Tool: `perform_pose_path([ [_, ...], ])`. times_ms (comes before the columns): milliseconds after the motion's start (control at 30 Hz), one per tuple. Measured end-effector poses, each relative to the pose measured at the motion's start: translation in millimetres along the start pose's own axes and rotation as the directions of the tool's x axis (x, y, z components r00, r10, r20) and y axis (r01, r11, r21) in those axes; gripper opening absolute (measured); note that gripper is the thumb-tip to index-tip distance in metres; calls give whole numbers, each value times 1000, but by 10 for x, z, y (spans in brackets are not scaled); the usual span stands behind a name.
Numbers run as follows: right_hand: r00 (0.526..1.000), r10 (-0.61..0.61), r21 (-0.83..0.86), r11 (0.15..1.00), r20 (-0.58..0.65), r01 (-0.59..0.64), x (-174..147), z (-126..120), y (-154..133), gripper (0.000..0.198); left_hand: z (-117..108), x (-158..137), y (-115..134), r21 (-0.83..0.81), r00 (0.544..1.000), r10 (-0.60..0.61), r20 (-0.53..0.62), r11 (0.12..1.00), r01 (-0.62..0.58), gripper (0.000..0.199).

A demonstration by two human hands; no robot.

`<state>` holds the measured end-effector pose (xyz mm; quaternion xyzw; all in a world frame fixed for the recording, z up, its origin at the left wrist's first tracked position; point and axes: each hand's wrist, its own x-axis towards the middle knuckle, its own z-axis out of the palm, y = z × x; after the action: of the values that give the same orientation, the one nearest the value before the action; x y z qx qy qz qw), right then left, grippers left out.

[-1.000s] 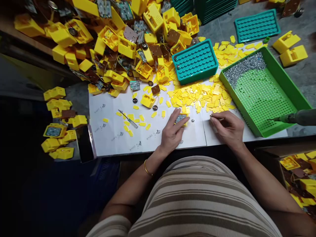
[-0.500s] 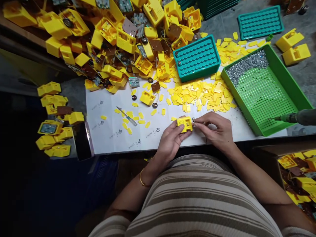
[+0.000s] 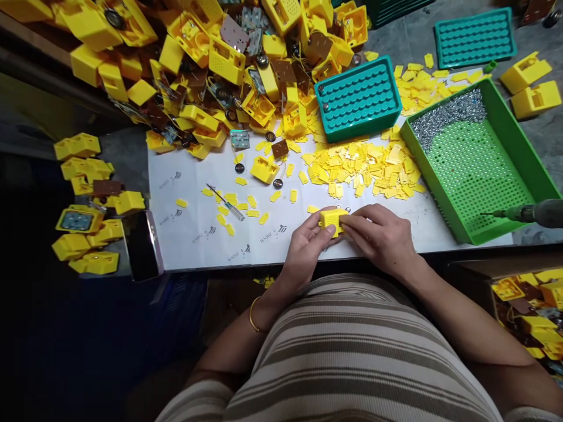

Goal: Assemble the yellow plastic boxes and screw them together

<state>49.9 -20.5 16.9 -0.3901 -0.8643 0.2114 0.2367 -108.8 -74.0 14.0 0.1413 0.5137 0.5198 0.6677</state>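
My left hand (image 3: 307, 241) is closed around a small yellow plastic case (image 3: 331, 221) with a speaker grille of small holes, held just above the table's near edge. From the right, my right hand (image 3: 383, 237) has thumb and fingertips pinched together against the case's recessed side. Whatever lies between those fingertips is hidden. Two small round metal pieces (image 3: 348, 209) show on the white paper just beyond the case. Loose flat yellow covers (image 3: 382, 167) lie in a heap past my hands.
A green perforated tray (image 3: 457, 170) with silver screws stands right, an electric screwdriver (image 3: 541, 213) reaching over it. Behind is a teal ridged tray (image 3: 360, 97). Wired yellow housings (image 3: 226, 61) pile up at back left. A hand screwdriver (image 3: 226, 203) and phone (image 3: 141, 246) lie left.
My right fingertips have moved left from just beside the yellow case onto its side. The case has tilted slightly in my left hand. The camera view has shifted a little.
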Motion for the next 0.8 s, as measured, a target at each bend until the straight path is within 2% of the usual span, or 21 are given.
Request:
perform_pose_path([
  [100,992,70,209,977,-101,-48,28,-3,87,18,-67,7,22,-46,1000,-15,-14,999,14,33],
  [167,986,127,199,975,-106,-104,74,7,160,18,-126,6,38,-36,998,2,-60,999,-4,34],
  [233,989,148,79,986,17,-149,130,31,219,18,-176,3,52,-32,995,11,-101,999,-14,34],
  [300,970,167,-52,986,178,-161,183,59,250,18,-204,1,61,-40,992,13,-128,999,-18,34],
  [400,938,209,-130,975,277,-179,231,68,266,17,-207,1,69,-61,991,1,-131,998,-9,33],
  [433,938,215,-74,977,272,-202,235,60,271,16,-201,2,72,-71,992,-8,-127,997,-1,32],
  [500,945,217,173,949,244,-263,229,37,282,13,-186,10,74,-94,993,-34,-114,995,23,31],
  [567,956,220,458,842,194,-286,208,22,282,11,-171,22,72,-118,994,-59,-96,992,48,30],
  [633,964,236,618,743,121,-259,183,28,262,15,-155,35,67,-139,993,-88,-72,987,78,29],
  [700,968,250,652,728,34,-211,163,51,225,17,-141,46,59,-155,992,-115,-55,982,106,28],
  [800,975,213,597,790,-56,-138,152,92,175,11,-125,53,48,-171,990,-132,-49,978,122,28],
])
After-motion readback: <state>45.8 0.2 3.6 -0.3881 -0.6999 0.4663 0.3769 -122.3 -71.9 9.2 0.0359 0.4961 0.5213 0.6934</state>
